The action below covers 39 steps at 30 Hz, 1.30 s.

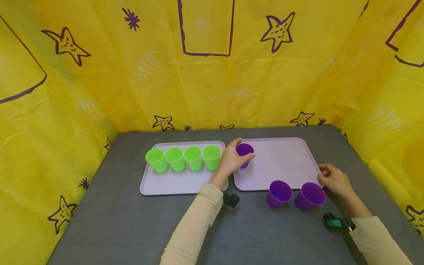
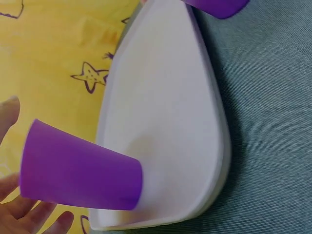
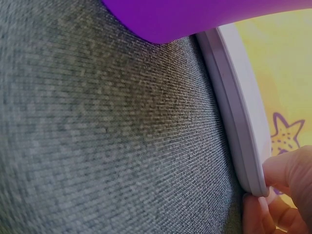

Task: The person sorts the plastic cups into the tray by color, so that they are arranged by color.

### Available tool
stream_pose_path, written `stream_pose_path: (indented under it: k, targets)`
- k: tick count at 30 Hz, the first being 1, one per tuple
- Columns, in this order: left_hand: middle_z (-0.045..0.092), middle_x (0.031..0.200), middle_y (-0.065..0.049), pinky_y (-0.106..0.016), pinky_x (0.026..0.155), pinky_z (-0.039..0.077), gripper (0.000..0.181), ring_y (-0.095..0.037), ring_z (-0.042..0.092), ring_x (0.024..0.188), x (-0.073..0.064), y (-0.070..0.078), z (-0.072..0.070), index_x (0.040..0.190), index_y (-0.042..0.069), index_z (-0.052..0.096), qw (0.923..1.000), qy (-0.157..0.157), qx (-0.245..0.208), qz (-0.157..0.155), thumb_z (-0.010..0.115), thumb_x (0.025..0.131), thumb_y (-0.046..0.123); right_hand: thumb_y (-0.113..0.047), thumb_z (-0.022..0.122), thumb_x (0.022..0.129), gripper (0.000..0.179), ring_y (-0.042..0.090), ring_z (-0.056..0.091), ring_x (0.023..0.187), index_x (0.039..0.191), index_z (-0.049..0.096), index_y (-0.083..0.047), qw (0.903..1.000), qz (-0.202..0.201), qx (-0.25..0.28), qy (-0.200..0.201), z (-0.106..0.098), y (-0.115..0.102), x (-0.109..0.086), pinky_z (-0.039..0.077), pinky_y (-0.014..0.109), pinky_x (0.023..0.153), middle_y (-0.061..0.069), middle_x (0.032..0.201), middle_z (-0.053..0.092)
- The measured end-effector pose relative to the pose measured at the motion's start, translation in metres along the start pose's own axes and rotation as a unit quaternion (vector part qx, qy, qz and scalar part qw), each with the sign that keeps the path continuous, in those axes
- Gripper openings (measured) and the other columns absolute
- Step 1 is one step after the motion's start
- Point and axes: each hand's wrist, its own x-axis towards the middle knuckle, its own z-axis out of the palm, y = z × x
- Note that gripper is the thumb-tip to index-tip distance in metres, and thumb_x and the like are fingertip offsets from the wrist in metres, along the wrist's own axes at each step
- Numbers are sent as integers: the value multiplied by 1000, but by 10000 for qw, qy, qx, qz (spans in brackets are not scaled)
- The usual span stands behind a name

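Note:
At the left end of the right-hand tray, a pale lilac one, stands a purple cup. My left hand is around this cup's rim. In the left wrist view the thumb is spread away from the cup, while the other fingers lie close behind its rim. My right hand pinches the tray's near right corner, thumb over the edge and fingers below, as the right wrist view shows. Two more purple cups, one and another, stand on the table before the tray.
Several green cups stand in a row on a second lilac tray at the left. A grey cloth covers the table. Yellow patterned fabric hangs behind and on both sides.

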Motion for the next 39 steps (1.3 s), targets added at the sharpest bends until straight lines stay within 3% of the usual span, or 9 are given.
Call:
stream_pose_path:
  k: [12, 19, 27, 39]
  targets:
    - [43, 140, -2, -41, 104, 38, 75, -24, 40, 128, -1, 21, -11, 137, 19, 43, 9991, -149, 89, 392, 74, 73, 40, -15, 53, 83, 39, 16, 51, 65, 116, 52, 5, 10000, -26, 19, -29, 2, 4, 1, 38, 26, 55, 11, 80, 63]
    - [41, 141, 1, -41, 104, 38, 75, -22, 41, 128, -5, 38, -18, 137, 19, 43, 9947, -145, -1, 1020, 75, 72, 38, -15, 54, 83, 39, 16, 52, 65, 116, 52, 5, 10000, -10, 24, -54, 2, 4, 1, 38, 26, 55, 12, 80, 63]
    - [38, 143, 6, -43, 106, 35, 75, -16, 37, 130, -19, 55, -19, 138, 21, 41, 9858, -346, -238, 1626, 75, 73, 37, -15, 53, 83, 39, 16, 52, 66, 116, 52, 6, 10000, 2, 29, -70, 0, 2, 1, 38, 26, 56, 13, 81, 63]
    - [41, 141, 5, -27, 106, 36, 78, -7, 37, 130, -48, 60, -5, 138, 19, 41, 9679, -631, -354, 2406, 78, 71, 34, -15, 53, 83, 39, 16, 52, 65, 116, 52, 6, 10000, 6, 40, -67, 0, 2, 0, 38, 26, 56, 13, 81, 63]
